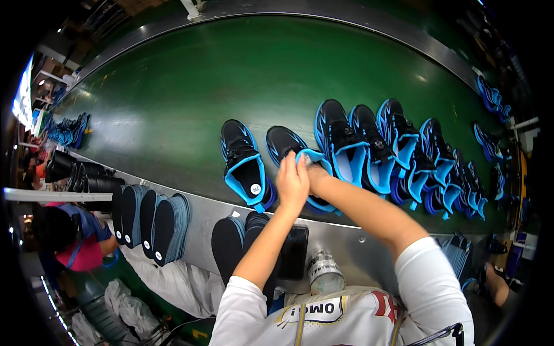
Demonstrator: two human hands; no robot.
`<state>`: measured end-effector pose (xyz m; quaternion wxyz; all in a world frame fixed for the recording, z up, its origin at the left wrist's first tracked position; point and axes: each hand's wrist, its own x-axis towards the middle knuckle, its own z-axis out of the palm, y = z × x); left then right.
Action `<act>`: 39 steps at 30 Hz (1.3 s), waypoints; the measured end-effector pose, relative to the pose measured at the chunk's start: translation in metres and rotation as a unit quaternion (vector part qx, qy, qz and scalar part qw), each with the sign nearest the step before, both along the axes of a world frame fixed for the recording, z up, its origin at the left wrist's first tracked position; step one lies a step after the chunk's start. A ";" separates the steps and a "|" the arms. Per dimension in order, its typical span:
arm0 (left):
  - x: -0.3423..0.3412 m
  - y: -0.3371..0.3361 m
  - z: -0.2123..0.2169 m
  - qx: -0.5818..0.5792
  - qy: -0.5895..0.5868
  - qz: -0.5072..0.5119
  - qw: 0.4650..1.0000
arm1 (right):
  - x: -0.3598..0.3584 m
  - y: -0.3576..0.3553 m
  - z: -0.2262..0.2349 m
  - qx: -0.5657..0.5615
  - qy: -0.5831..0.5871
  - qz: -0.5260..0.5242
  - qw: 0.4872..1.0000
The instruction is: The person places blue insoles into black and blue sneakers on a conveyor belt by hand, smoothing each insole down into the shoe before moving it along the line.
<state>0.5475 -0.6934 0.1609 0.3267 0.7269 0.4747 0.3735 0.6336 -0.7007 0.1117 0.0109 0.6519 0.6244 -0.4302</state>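
Clock centred on the shoe in hand, 12 = away from wearer. Nearest: squat, round, translucent roll or tub (326, 274) (can't tell which), between 5 and 6. Flat black rectangular phone-like slab (295, 254) at 6, just beside it. Dark, sole-shaped insoles (227, 245) between 7 and 8; black-topped, blue-layered insole stacks (173, 229) at 8. Then the black-and-bright-blue sports shoe (281, 140), toe toward 11, on the long green worktop (173, 86), near its metal edge. Left hand (293, 181) at the shoe's mouth, fingers close together; can't tell if they grip the collar. Right hand (316, 174) goes into the mouth; its fingers hidden, state can't be told. Matching black-and-blue shoe with a black insole and round white sticker (243, 164) at 9. Row of same-style shoes (378, 141) at 3. Farther: co-worker in a pink top (86, 251) at 8, bluish shoe cluster (70, 131) at 9.
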 end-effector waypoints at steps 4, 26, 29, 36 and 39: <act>0.005 -0.002 -0.006 0.040 0.012 -0.006 0.999 | -0.009 0.021 -0.065 0.029 -0.080 0.051 0.995; -0.021 0.033 0.021 0.188 0.274 -0.216 0.918 | -0.003 -0.073 0.095 0.111 -0.012 0.087 0.990; -0.027 0.068 0.039 0.236 0.320 -0.237 0.886 | 0.032 -0.117 0.133 0.347 0.121 -0.029 0.929; -0.031 0.062 0.089 0.228 0.167 -0.143 0.948 | 0.132 -0.209 0.131 0.169 -0.145 -0.242 0.945; -0.022 -0.026 0.115 -0.022 -0.052 -0.310 0.949 | 0.161 -0.216 0.079 0.180 -0.105 -0.271 0.940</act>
